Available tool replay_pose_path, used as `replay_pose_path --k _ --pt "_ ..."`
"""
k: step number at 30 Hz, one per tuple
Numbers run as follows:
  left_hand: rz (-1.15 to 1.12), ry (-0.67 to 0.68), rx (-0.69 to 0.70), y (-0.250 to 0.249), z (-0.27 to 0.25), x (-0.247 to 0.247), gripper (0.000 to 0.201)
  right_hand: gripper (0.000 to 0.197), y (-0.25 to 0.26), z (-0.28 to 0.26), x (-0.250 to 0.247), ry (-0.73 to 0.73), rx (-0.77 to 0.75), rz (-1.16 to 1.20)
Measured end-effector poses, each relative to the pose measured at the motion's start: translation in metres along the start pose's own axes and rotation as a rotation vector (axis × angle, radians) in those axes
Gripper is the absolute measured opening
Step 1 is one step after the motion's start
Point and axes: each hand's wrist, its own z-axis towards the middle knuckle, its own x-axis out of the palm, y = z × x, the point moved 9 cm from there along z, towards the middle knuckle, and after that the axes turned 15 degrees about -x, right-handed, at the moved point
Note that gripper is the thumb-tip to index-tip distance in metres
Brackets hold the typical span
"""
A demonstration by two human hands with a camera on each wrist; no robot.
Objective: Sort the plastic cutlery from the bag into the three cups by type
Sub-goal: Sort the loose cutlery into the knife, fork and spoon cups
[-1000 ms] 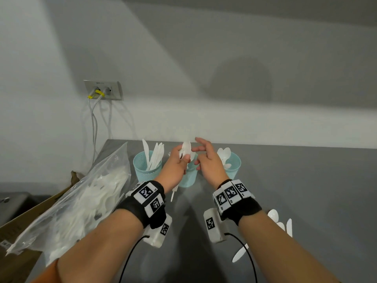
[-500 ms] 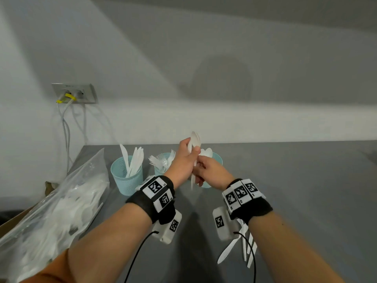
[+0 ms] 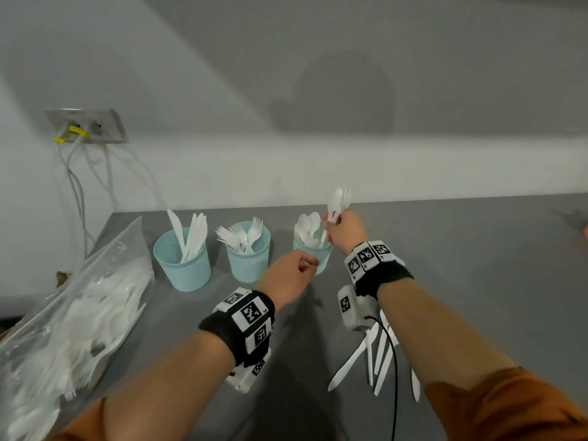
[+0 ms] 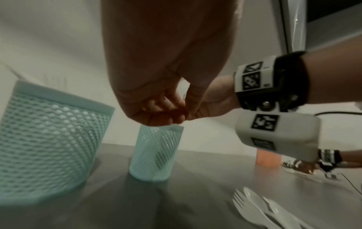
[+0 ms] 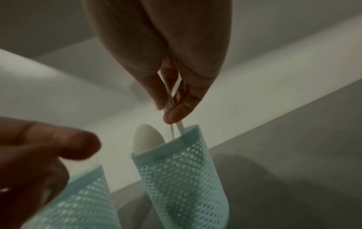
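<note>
Three teal mesh cups stand in a row: the knife cup (image 3: pixel 182 265), the fork cup (image 3: pixel 248 262) and the spoon cup (image 3: pixel 313 256). My right hand (image 3: pixel 334 222) grips a small bundle of white cutlery (image 3: pixel 339 200), with a spoon bowl and fork tines showing above the fist. In the right wrist view my right hand (image 5: pixel 170 111) pinches two crossed handles that reach the rim of the spoon cup (image 5: pixel 182 178). My left hand (image 3: pixel 310 265) hovers in front of that cup with fingers curled against the thumb (image 4: pixel 176 111); I cannot tell if it pinches anything. The clear bag of cutlery (image 3: pixel 73 313) lies at the left.
Loose forks, spoons and knives (image 3: pixel 375 358) lie on the grey table under my right forearm, also seen as loose cutlery (image 4: pixel 260 207). A wall socket with cables (image 3: pixel 86 125) is at the back left. An orange cup (image 4: pixel 268 158) and another person's hand (image 4: pixel 305 166) are far right.
The bundle passed from my left hand to my right, which carried it right to the spoon cup. My left hand let go and dropped lower in front of the cup.
</note>
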Motion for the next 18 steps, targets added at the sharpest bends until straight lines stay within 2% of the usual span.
replay_pose_path --k 3,5,6,8,10,11,13,14,16,18 --pt "0.144 0.068 -0.023 0.006 -0.005 0.020 0.022 0.016 -0.006 -0.004 0.007 0.085 0.037 -0.075" --pt "0.159 0.114 -0.049 0.011 -0.007 0.032 0.022 0.010 -0.009 -0.008 0.006 0.110 0.073 -0.045" --pt "0.162 0.134 -0.059 0.013 -0.008 0.037 0.021 0.018 -0.009 -0.013 0.006 0.111 0.093 0.003" --pt "0.187 0.151 -0.075 0.016 -0.010 0.048 0.019 0.046 -0.014 -0.022 0.002 0.094 0.122 0.094" --pt "0.224 0.140 -0.086 0.019 -0.010 0.057 0.014 0.055 -0.020 -0.033 -0.008 0.058 0.132 0.128" --pt "0.250 0.134 -0.085 0.020 -0.010 0.062 0.011 0.048 -0.025 -0.039 -0.015 0.034 0.130 0.134" --pt "0.306 0.151 -0.077 0.020 -0.011 0.075 0.014 0.016 -0.036 -0.055 -0.031 0.008 0.144 0.083" --pt "0.330 0.173 -0.072 0.020 -0.013 0.083 0.018 0.011 -0.043 -0.065 -0.039 0.004 0.164 0.032" --pt "0.385 0.229 -0.064 0.021 -0.020 0.102 0.026 0.022 -0.065 -0.083 -0.052 0.030 0.214 -0.086" --pt "0.447 0.280 -0.062 0.023 -0.030 0.121 0.039 0.020 -0.086 -0.104 -0.059 0.122 0.285 -0.216"
